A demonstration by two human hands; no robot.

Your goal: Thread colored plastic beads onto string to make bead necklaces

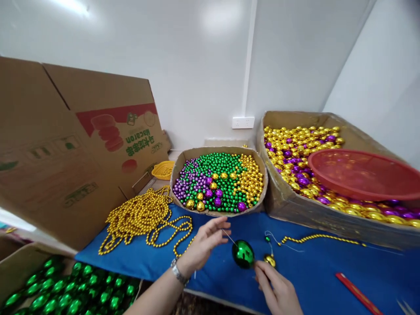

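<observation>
A: As I look past the hands, what is the surface and the room?
B: The surface is a blue cloth (315,273), a little wrinkled. Behind is a smooth white wall (203,74) with a socket (243,122). On the left stands a carton (111,153), its print upside down.
A: And the ball (243,253)?
B: It is green, round and shiny like a mirror, and it is between the hands, above the cloth. The fingers of the left hand (210,238) are apart, and a thin line (229,235) goes from them to the ball. The fingers of the right hand (275,284) are together, clamped at its lower right end.
A: Which containers are there?
B: In the middle, a cardboard tub (265,183) has small purple, green and gold beads, with some larger balls on top. The big box (295,208) on the right has gold and purple balls and a red basin (364,173). Beside the carton are a yellow basket (156,172) and heaped gold strings (138,214). At lower left lie many green balls (62,291).
</observation>
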